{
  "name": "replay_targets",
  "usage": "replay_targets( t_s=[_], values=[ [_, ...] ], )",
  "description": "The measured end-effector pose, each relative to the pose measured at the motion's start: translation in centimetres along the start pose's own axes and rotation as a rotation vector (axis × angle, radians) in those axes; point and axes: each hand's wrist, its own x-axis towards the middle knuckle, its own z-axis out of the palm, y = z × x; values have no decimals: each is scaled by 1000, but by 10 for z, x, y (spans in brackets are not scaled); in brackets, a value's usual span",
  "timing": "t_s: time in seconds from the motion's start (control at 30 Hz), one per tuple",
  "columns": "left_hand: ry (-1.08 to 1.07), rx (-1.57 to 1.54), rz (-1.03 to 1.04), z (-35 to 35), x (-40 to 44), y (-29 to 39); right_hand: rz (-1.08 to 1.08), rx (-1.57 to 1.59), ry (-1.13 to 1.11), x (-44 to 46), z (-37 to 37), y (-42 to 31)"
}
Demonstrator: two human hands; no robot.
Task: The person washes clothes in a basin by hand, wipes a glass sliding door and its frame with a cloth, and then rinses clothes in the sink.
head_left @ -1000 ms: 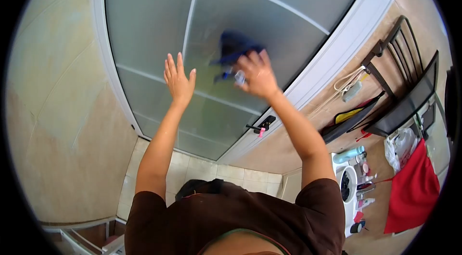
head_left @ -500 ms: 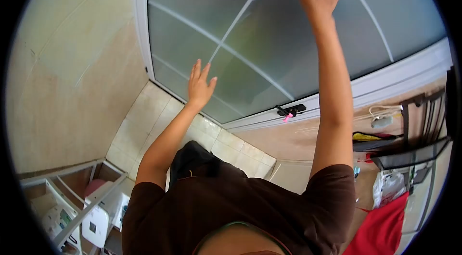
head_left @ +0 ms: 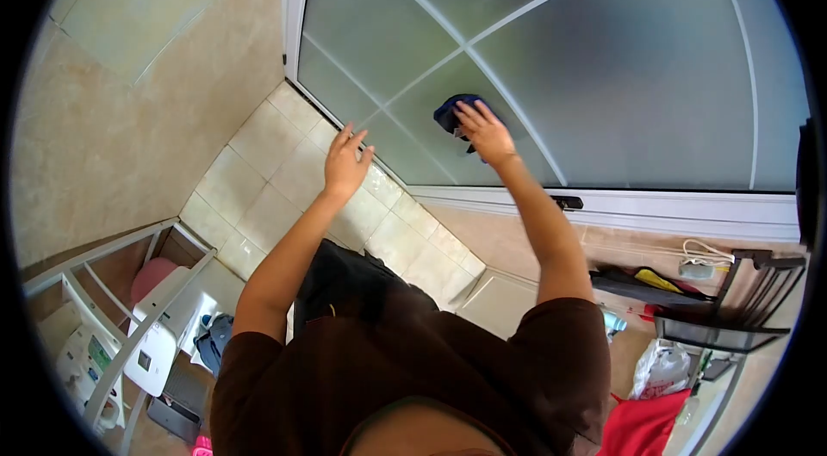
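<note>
The right hand (head_left: 487,137) and the dark blue cloth (head_left: 448,114) beneath it are now lower on the glass door (head_left: 629,103), below the crossing of white bars, with the arm more bent. The left hand (head_left: 346,170) now appears against floor tiles (head_left: 267,219) and the door's bottom edge, not glass.

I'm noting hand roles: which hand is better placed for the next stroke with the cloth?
Probably the right hand: it lies spread over the cloth, seemingly against the door. The left hand looks empty and is apart from the cloth.
</note>
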Motion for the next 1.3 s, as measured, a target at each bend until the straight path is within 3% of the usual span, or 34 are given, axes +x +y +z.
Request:
replay_targets(
  t_s=[0.07, 0.13, 0.17, 0.23, 0.3, 0.4, 0.47, 0.5, 0.6, 0.7, 0.8, 0.87, 0.97, 1.03, 1.13, 1.27, 1.3],
  values=[
    [10, -19, -37, -5, -1, -9, 231, 282, 362, -22, 13, 19],
    [2, -34, -74, -4, 5, -17, 456, 209, 467, -37, -61, 73],
    [3, -52, -74, 0, 9, -18, 528, 133, 678, -37, -85, 106],
    [4, -86, -38, 11, 17, -14, 869, -65, 795, -21, -150, 160],
    [-12, -142, -29, 24, 20, -9, 958, -135, 1036, 12, -186, 209],
    [-55, -203, -37, 37, 18, 2, 969, -261, 1093, 84, -222, 225],
    [-68, -175, -14, 48, 13, -5, 849, -99, 1068, 145, -216, 204],
    [-70, -193, -13, 53, 9, -13, 832, -49, 852, 178, -217, 181],
    [-106, -191, -77, 49, -7, -34, 405, -104, 594, 250, -98, 95],
    [-72, -160, -151, 42, -21, -69, 208, -56, 224, 212, -18, -5],
    [-81, -167, -164, 36, -22, -83, -107, -76, -154, 119, 59, -74],
    [-72, -207, -131, 37, -17, -85, -234, -58, -207, 52, 117, -95],
    [-122, -210, -116, 47, -6, -86, -85, 158, -106, 12, 84, -51],
    [-80, -265, -36, 62, 4, -76, 185, 321, 129, 20, 11, 5],
    [-68, -392, 51, 75, 28, -34, 513, 121, 487, 62, -66, 57],
    [-191, -916, -137, 114, 64, 11, 549, 85, 590, 132, -52, 43],
    [-207, -1014, -221, 124, 67, 11, 475, 96, 509, 138, -36, 27]
  ],
)
